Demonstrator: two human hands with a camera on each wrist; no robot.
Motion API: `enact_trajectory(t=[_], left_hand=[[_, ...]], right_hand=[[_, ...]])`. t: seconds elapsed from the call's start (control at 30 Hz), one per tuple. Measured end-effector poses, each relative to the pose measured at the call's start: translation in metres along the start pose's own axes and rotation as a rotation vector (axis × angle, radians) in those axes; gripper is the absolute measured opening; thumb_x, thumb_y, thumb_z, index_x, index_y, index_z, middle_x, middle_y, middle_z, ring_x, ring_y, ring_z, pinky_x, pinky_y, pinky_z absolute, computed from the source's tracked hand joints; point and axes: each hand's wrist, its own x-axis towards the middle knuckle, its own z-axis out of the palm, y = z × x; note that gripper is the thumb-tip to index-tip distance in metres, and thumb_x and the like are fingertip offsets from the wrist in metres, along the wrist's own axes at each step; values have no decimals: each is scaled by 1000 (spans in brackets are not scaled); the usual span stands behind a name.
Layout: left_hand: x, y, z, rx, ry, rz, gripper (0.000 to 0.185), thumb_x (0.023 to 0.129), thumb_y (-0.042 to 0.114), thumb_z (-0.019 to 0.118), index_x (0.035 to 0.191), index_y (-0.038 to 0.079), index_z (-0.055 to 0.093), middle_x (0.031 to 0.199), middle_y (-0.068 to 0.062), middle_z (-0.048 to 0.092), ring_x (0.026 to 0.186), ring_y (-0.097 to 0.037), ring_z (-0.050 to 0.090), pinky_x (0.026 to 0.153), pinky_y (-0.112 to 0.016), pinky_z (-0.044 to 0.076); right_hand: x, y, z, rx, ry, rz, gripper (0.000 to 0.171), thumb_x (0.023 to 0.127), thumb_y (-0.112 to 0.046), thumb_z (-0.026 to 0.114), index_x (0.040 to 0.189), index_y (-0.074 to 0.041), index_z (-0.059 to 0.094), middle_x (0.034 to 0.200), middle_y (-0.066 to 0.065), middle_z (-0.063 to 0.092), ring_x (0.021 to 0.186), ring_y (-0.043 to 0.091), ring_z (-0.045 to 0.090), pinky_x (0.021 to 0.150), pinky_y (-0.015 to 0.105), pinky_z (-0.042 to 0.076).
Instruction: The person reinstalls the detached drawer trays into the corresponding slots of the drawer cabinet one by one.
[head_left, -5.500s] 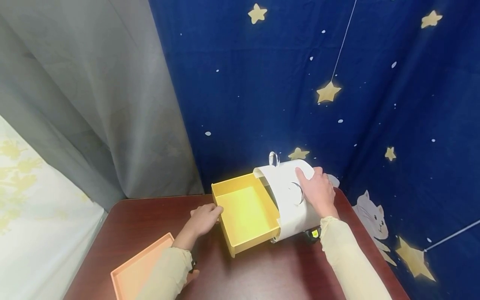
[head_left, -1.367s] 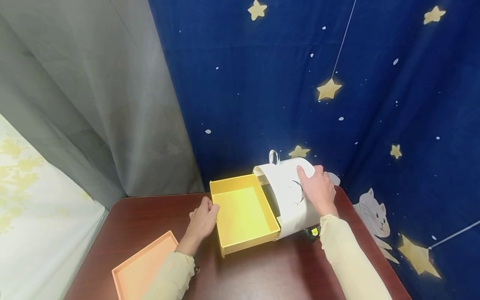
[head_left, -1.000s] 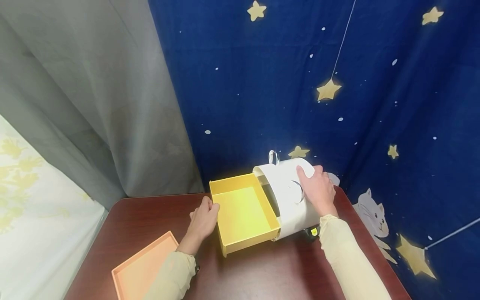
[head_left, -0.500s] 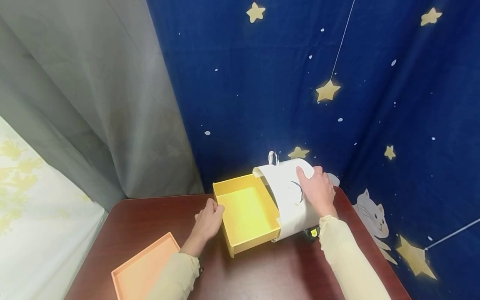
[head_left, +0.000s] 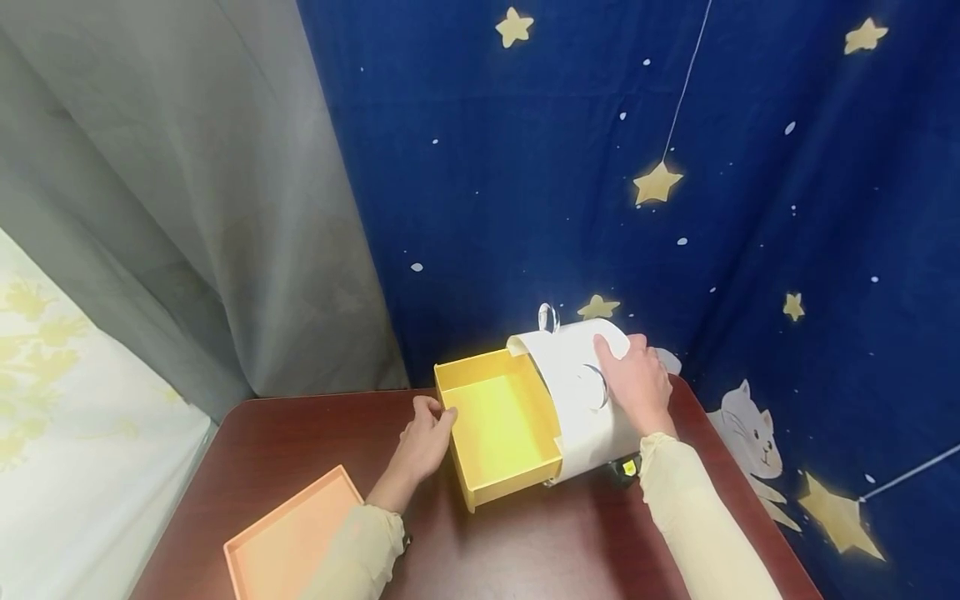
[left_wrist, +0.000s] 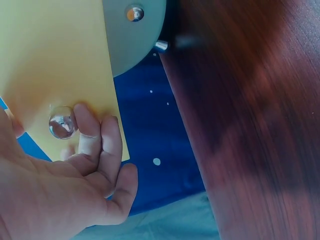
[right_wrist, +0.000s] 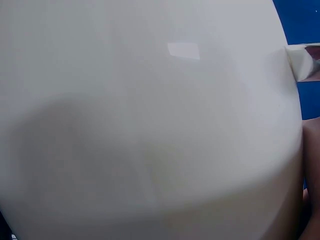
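A white rounded case (head_left: pixel 577 408) stands on the table with a yellow drawer (head_left: pixel 498 429) partly out of its left side. The drawer's inside looks bare. My left hand (head_left: pixel 422 442) is at the drawer's outer end, thumb by its rim. In the left wrist view loosely bent fingers (left_wrist: pixel 111 145) touch the yellow front beside a shiny round knob (left_wrist: pixel 62 123); the thumb is apart from the knob. My right hand (head_left: pixel 637 379) grips the case's far right end, thumb on top and fingers going over the edge. The right wrist view is filled by the white case (right_wrist: pixel 150 115).
An orange tray (head_left: pixel 292 533) lies at the table's front left, partly behind the left sleeve. Shiny ring-like pieces (head_left: pixel 547 317) stick up from the case. A small black object (head_left: pixel 625 468) with a yellow patch is beneath it. A blue starry curtain (head_left: pixel 480 167) hangs behind.
The drawer came out slightly, then slid right, farther into the case, with the left hand moving along. That hand's fingers have loosened. The right hand and the case stay in place.
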Motion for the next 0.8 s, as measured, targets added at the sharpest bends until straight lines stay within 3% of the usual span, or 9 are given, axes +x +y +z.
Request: enact_trajectory(t=[0.17,0.4,0.57,0.8], left_hand=[[0,0,2,-61,-38,22,70,100,67,41,149,18,30,94,-6,63,76,-18,59,67,-31,44],[-2,2,8,-117,-99,51,73,101,66,40,156,20,25,98,-7,64,94,-18,68,84,-39,53],[-5,3,13,-149,-137,58,73,102,64,40,158,20,23,102,-7,64,105,-20,70,95,-47,53],[-5,7,15,-181,-150,63,70,104,59,42,159,21,22,102,-7,65,109,-24,71,101,-51,52]], right_hand=[[0,0,0,3,-4,4,103,91,-85,27,150,-1,33,142,30,48,125,49,48,106,68,37],[-3,0,1,4,-8,5,102,92,-84,27,151,-1,33,143,31,48,126,50,48,106,69,37],[-7,0,1,3,-3,11,101,92,-83,28,150,-1,34,143,30,48,126,49,48,105,69,37],[-5,-1,-1,-1,0,0,101,92,-83,27,150,-1,34,143,31,48,125,50,48,104,69,38]])
